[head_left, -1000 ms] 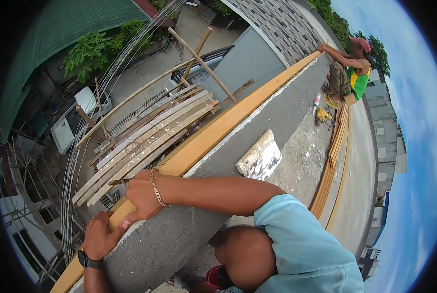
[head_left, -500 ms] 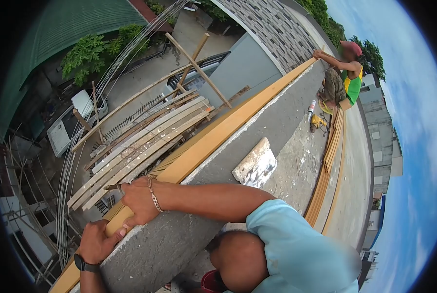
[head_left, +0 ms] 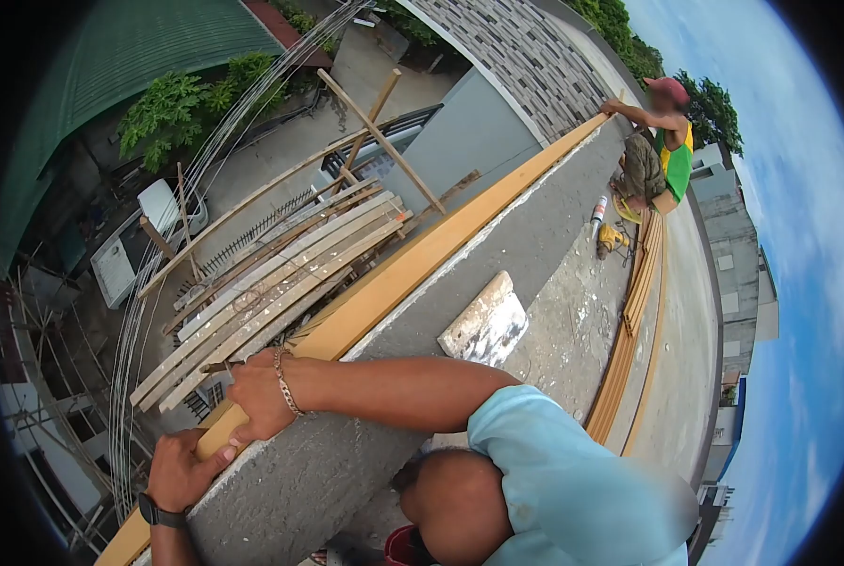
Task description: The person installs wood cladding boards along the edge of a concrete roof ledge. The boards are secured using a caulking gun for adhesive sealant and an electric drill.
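Note:
A long tan board (head_left: 394, 297) runs along the outer edge of a grey cement ledge (head_left: 318, 481). My left hand (head_left: 182, 467), with a black watch on its wrist, is closed over the board near its lower end, thumb on the near side. Just above it, my right hand (head_left: 262, 396), wearing a chain bracelet, grips the same board. The thumbs lie close together. Fingers of both hands are partly hidden past the far edge. Beside my right forearm lies a paint-spattered slab (head_left: 486, 319) on the ledge.
A crouching co-worker (head_left: 662, 146) holds the board's far end. Near them are a yellow drill (head_left: 612, 240) and a white tube (head_left: 599, 209). Tan strips (head_left: 629, 340) lie along the roof. Beyond the ledge is a drop with stacked planks (head_left: 290, 283) and cables (head_left: 130, 406).
My right hand has shifted slightly left and down in view, and my left hand a little too. Both keep their grip on the board. The co-worker's head has tilted slightly.

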